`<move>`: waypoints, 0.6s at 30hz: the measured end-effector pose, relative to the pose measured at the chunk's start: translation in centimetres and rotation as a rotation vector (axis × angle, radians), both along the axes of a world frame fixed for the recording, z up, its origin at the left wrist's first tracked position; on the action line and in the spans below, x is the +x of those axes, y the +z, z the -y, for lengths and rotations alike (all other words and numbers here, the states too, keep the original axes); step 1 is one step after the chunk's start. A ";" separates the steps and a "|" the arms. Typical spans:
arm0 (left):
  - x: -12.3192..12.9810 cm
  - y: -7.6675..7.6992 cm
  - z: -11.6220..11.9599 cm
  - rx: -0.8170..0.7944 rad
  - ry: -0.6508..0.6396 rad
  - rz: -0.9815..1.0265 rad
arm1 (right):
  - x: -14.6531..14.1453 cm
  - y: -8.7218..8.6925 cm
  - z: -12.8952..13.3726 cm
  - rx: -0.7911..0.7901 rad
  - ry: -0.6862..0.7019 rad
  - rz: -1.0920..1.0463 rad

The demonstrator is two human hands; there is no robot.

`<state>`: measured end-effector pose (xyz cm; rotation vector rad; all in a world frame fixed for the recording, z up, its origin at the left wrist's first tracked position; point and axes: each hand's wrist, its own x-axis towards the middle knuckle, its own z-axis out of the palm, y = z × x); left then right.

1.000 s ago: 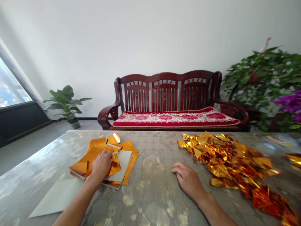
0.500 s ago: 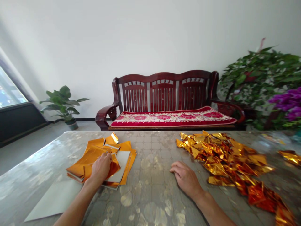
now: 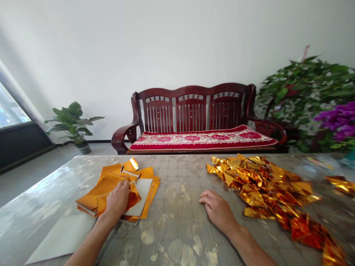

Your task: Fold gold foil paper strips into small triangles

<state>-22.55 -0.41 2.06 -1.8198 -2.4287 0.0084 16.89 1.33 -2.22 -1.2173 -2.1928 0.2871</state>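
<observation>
My left hand [image 3: 118, 199] lies over a loose pile of gold foil paper [image 3: 109, 183], its fingers closed on a foil sheet near the middle of the pile. Pale backs of some sheets show among the gold. On the bare tabletop rests my right hand [image 3: 217, 210], fingers together and curled under, with nothing visible in them. To its right spreads a long heap of folded gold foil pieces [image 3: 260, 184], not touched by the hand. A single pale sheet [image 3: 63, 234] lies flat beside my left forearm.
The patterned table [image 3: 177, 221] fills the foreground. Behind it stands a dark red wooden bench [image 3: 191, 114] with a floral cover. Clear plastic [image 3: 318, 164] and another gold piece [image 3: 340, 183] lie at the far right. Potted plants [image 3: 73, 123] flank the bench.
The view has shifted very slightly. Both hands and the foil stay in almost the same places.
</observation>
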 end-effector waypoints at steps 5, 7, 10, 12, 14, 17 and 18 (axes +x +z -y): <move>0.2 -0.1 -0.2 -0.018 0.004 -0.040 | 0.0 0.1 0.1 -0.009 -0.002 0.001; 0.3 -0.2 -0.2 -0.025 0.006 -0.064 | 0.0 0.1 0.1 -0.010 0.000 -0.002; 0.3 -0.3 -0.2 -0.027 0.011 -0.072 | 0.0 0.1 0.1 -0.012 -0.002 0.001; 0.3 -0.5 0.0 -0.012 -0.019 -0.070 | 0.0 0.1 0.1 -0.010 -0.002 0.003; 0.3 -0.8 0.3 0.022 -0.070 -0.069 | 0.0 0.1 0.1 -0.006 -0.003 0.001; 0.5 -1.2 0.8 0.050 -0.101 -0.060 | 0.0 0.1 0.1 -0.003 -0.003 -0.006; 0.6 -1.3 0.9 0.043 -0.098 -0.052 | 0.0 0.1 0.0 -0.003 -0.003 -0.006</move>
